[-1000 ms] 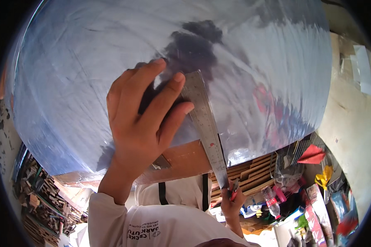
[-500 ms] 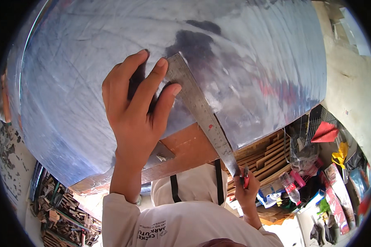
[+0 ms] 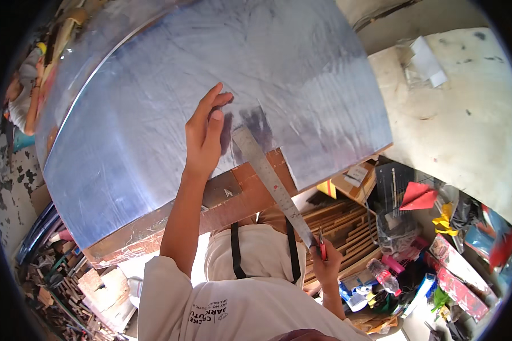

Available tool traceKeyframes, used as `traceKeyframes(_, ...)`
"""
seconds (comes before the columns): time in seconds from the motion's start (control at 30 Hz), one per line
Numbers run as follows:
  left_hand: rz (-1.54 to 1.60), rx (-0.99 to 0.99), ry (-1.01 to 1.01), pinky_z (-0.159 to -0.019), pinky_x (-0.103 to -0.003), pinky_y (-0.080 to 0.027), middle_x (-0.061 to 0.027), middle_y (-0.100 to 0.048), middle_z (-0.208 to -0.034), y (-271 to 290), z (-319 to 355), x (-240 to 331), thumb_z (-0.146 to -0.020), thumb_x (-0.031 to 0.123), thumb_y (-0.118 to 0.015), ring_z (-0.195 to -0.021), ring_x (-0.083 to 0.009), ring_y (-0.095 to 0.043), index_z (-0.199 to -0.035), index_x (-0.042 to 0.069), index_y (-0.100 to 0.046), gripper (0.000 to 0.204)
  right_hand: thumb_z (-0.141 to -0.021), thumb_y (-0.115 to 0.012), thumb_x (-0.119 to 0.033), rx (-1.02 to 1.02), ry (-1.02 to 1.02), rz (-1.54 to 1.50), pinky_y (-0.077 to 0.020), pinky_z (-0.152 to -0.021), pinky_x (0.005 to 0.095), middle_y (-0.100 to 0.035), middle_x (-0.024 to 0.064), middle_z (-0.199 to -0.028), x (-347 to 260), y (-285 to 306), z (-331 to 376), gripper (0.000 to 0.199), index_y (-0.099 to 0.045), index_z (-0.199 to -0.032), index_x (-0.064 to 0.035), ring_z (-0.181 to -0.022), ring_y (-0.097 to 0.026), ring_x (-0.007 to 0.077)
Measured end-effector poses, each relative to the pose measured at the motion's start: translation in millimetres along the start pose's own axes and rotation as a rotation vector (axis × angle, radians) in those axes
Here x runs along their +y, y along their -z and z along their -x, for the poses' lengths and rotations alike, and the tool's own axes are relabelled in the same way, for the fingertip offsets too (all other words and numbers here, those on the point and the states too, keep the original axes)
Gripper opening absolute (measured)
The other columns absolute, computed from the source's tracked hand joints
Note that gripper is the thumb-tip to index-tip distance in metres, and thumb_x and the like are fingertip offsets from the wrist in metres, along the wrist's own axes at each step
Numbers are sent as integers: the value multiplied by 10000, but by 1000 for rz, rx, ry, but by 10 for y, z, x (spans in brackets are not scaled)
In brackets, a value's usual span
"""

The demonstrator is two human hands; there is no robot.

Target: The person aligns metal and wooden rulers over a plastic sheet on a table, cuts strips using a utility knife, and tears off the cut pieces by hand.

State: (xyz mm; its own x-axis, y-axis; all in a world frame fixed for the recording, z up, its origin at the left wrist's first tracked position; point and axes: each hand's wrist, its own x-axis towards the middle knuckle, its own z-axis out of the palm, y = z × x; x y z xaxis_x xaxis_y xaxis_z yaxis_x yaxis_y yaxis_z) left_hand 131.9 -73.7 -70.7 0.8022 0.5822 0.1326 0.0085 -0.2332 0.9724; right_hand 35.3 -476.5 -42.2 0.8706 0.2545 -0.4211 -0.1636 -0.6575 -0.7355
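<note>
Silver-grey ruler (image 3: 274,186); streaky blue-grey sheet (image 3: 159,125); red-handled tool (image 3: 323,250)

Dark printed lettering (image 3: 209,311) runs across the cream cloth shirt (image 3: 256,310). Long flat steel ruler (image 3: 261,165): small red mark (image 3: 276,186). White label (image 3: 356,174) on brown cardboard box (image 3: 347,186), illegible from where I stand.

It's one head-worn fisheye, looking steeply down from pretty close above a broad, glossy blue-grey-topped table (image 3: 148,136), with the wearer's off-white cloth shirt (image 3: 261,307) filling the bottom edge.

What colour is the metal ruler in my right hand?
The ruler is silvery grey; it shows best in the head view.
</note>
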Motion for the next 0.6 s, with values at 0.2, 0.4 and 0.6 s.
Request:
traceKeyframes(0.2,271,126,61,-1152,-449,-380,-197,-611,-1312,290,175,289,-1078,511,-421,-1267,-291,-564,-1508,-33,-379,695,-884,-717,-44,-4,73,-46,-490,-602,334,-652,159,-747,-276,131,-10,271,-673,-1150,-17,-612,-628,240)
traceKeyframes(0.4,322,214,267,-1093,-459,-451,-200,-618,-1287,549,1329,529,-1050,500,-508,-1220,-296,-599,-1470,-59,-410,706,-826,-718,-21,-176,332,3,-525,-631,392,-686,196,-860,-693,77,-365,378,-663,-1198,-51,-717,-656,410)
traceKeyframes(0.6,491,211,423,-957,-406,-574,-178,-717,-1083,827,2145,795,-1035,220,-595,-1034,-291,-722,-1174,-90,-594,339,-818,-682,-49,-450,694,225,-556,-754,443,-723,188,-988,-1351,-199,-649,420,-678,-1233,-115,-897,-692,402)
